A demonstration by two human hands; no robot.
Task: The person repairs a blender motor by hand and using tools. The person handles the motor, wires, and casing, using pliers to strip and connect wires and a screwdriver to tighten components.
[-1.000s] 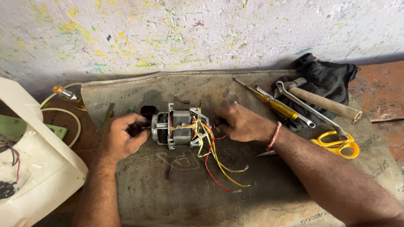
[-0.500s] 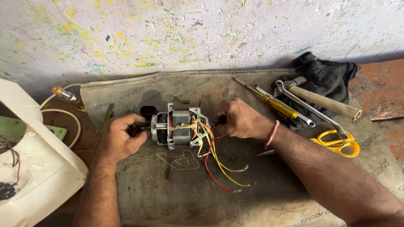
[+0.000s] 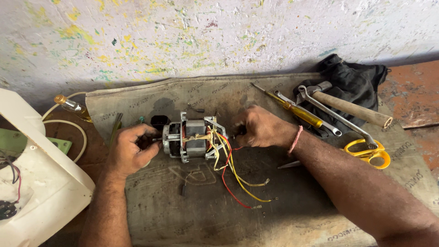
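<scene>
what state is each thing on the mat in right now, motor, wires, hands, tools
small grey electric motor: lying on its side, held at both ends
red and yellow wires: loose, ends free on the mat
left hand: gripping the motor's left end
right hand: closed at the motor's right end
yellow-handled scissors: lying flat, untouched
yellow-handled screwdriver: lying flat, untouched
wooden-handled hammer: resting on the black cloth

motor (image 3: 194, 139) bare metal; mat (image 3: 192, 215) rough cloth; hammer handle (image 3: 352, 110) matt wood.
</scene>
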